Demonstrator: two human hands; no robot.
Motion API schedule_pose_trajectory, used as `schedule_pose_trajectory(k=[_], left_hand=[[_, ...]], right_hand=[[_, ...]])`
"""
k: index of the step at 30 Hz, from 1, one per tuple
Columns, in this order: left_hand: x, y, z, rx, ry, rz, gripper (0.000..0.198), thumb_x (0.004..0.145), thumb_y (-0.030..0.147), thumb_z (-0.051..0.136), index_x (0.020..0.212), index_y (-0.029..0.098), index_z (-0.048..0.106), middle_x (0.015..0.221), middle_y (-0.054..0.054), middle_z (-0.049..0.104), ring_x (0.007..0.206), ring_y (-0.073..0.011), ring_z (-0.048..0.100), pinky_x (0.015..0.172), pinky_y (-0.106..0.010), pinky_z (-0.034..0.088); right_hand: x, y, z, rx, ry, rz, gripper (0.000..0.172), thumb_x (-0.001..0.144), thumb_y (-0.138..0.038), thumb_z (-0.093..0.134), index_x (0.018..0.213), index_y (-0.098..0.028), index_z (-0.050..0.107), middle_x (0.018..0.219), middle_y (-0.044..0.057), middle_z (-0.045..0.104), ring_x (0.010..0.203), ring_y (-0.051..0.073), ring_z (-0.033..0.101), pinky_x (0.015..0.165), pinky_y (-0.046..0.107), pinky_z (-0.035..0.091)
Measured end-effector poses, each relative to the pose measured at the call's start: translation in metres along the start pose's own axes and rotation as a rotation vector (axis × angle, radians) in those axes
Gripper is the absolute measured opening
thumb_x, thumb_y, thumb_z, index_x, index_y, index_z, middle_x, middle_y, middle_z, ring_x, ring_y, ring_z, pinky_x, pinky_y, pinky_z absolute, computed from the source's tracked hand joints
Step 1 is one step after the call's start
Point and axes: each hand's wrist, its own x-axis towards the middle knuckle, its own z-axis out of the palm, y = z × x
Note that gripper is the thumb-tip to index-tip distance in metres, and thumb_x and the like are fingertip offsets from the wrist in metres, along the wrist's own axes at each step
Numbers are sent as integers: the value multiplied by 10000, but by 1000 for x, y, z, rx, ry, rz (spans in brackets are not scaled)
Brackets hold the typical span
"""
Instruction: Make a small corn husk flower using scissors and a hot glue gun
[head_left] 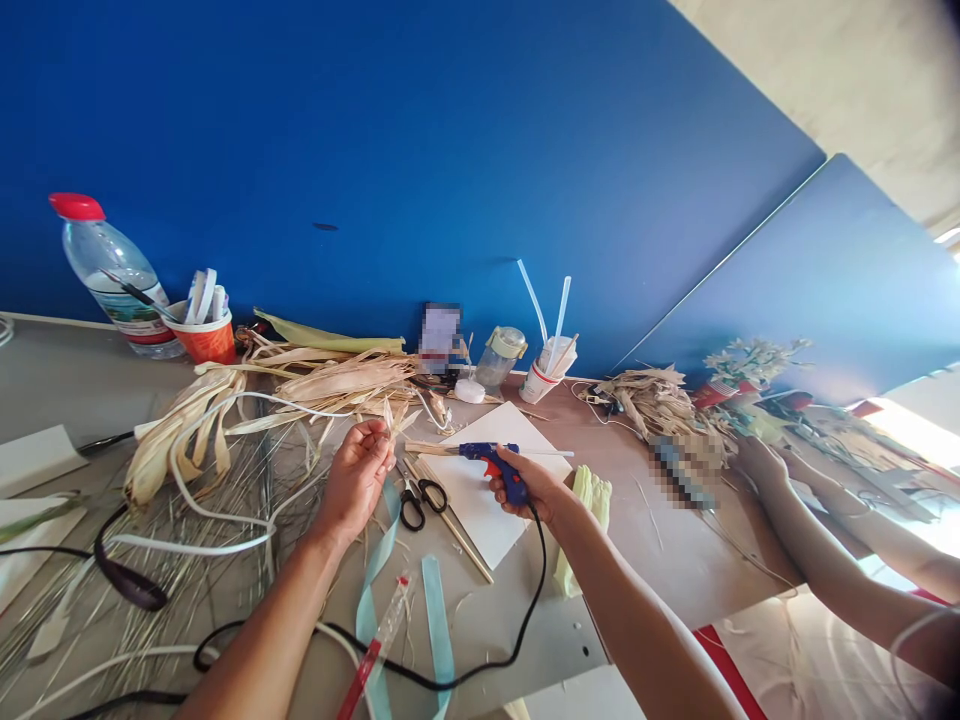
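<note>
Between its pinched fingers, my left hand point(361, 472) holds a small flower point(394, 422) of pale dried corn husk, its pointed petals sticking up. My right hand point(529, 482) is wrapped round a blue hot glue gun point(514, 474) with a red trigger, nozzle pointing left toward the husk flower. From its back end sticks a clear glue stick point(556, 455), and a black cord point(541, 570) hangs from its grip. Beneath the hands lie black-handled scissors point(414, 500), a white sheet of paper point(487, 520) and a thin wooden stick point(466, 540).
Dried corn husks point(330, 385) and thin wires point(217, 500) spread over the left side. Along the blue partition point(420, 150) stand a bottle point(120, 280), cups point(204, 338) and a jar point(501, 358). Pale blue ribbon point(436, 620) lies in front. Another person's arms point(817, 530) reach in at right.
</note>
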Motion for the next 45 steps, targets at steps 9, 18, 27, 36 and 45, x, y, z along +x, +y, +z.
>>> schedule_pose_trajectory(k=[9,18,27,36,45], left_hand=[[-1,2,0,7,4,-3,276,667,268,831,859,200,645,675,35,549,584,-64,438,528,-178,370],[-1,1,-1,16,-14,-15,237,701,263,810,862,206,647,708,30,554,602,-60,452,527,-172,359],[0,1,-1,26,7,-13,260,678,267,826,859,205,650,694,29,568,599,-68,462,531,-184,369],[-1,1,-2,39,7,-20,253,698,263,809,874,201,637,705,31,579,602,-69,488,541,-189,379],[-1,2,1,67,50,-9,315,645,292,835,857,196,624,678,38,576,574,-71,476,537,-195,381]], right_hand=[[4,1,-15,144,-179,17,562,965,-616,323,711,-153,515,535,-11,491,378,76,462,354,171,351],[3,22,-37,185,-376,-107,543,904,-647,442,682,-158,523,612,-26,440,404,47,354,373,184,289],[7,25,-43,150,-445,-101,506,831,-630,582,681,-150,531,606,-33,458,378,30,315,339,169,233],[-11,29,-16,319,-317,-306,444,916,-567,487,702,-180,525,640,-28,435,406,41,315,374,176,297],[-29,14,2,371,-297,-425,489,941,-597,402,683,-191,491,629,-35,410,392,45,278,371,185,318]])
